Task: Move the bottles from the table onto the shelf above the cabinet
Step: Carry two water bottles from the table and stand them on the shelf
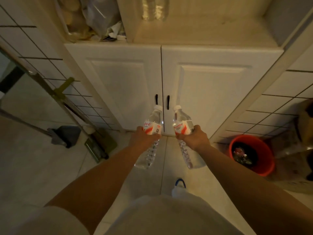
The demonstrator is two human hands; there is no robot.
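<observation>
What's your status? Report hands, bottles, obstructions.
Left hand and right hand each grip a bottle. Shelf ahead, bottles already there. Nothing blocking.

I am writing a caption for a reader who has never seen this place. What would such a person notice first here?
First, the two clear water bottles with red-and-white labels held out mid-frame: the left bottle in the left hand, the right bottle in the right hand. Behind them stands the white two-door cabinet. A red bucket sits on the floor at the right.
</observation>
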